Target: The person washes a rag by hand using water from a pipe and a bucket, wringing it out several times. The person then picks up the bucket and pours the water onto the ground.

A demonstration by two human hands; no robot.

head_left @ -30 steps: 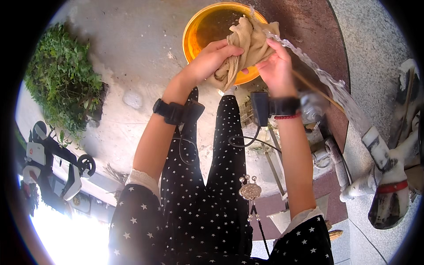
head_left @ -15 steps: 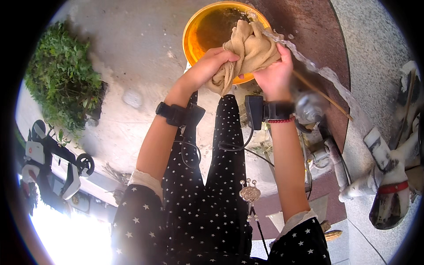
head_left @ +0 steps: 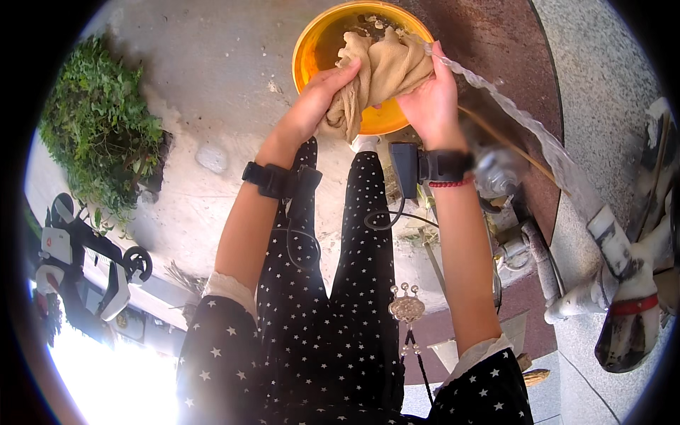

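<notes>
A wet-looking beige cloth [head_left: 382, 65] is bunched over a yellow basin [head_left: 308, 49] holding murky water. My left hand [head_left: 322, 95] grips the cloth's left part, thumb on top, and a twisted end hangs below it. My right hand [head_left: 432, 92] holds the cloth's right end from beneath, palm up, thumb raised along its edge. A stream of water [head_left: 510, 106] arcs from a white pipe [head_left: 608, 237] at the right and lands by my right thumb at the cloth and basin. Both wrists wear black strapped devices with cables.
Leafy plants [head_left: 99, 124] grow at the left, above a dark and white scooter [head_left: 92, 258]. A thin wooden stick [head_left: 510, 149] and blurred metal fittings [head_left: 496, 173] are beside my right arm. A curved reddish ledge edge [head_left: 545, 64] borders grey speckled stone at the right.
Both hands have shifted slightly left with the cloth, the right one most since half a second ago. The cloth's folds have changed, and water keeps running at its right side.
</notes>
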